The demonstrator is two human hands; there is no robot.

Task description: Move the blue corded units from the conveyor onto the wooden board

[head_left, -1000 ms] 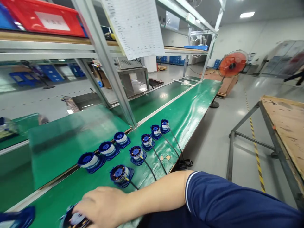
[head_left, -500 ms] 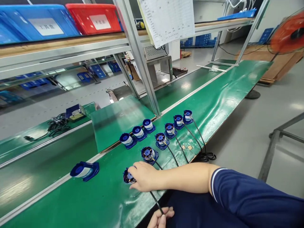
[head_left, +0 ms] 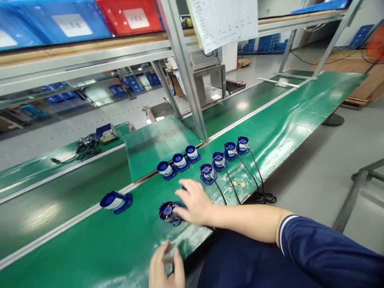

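Observation:
My right hand (head_left: 195,202) has its fingers spread over the bench, thumb beside a round blue motor unit (head_left: 167,211) with copper-coloured windings around its hub. Whether the thumb touches it I cannot tell. Under the fingers a second blue unit is almost wholly hidden. At the near edge my left hand (head_left: 166,268), slightly blurred, holds nothing, thumb and fingers apart. Further along stand several similar units, among them a wired motor unit (head_left: 208,173) with a black cable (head_left: 221,193) running over the edge. Behind them is a row of blue units (head_left: 167,170) with white labels and no visible cables.
A single blue unit (head_left: 115,202) lies to the left on the green bench (head_left: 75,248). A metal post (head_left: 190,80) rises behind the bench, carrying a shelf with a blue bin (head_left: 72,24), a red bin (head_left: 132,18) and a hanging paper sheet (head_left: 225,24).
My right hand has lifted off the nearest motor unit, moving up and right with fingers spreading. My left hand has let go of the black cable and moved left. The view has shifted slightly.

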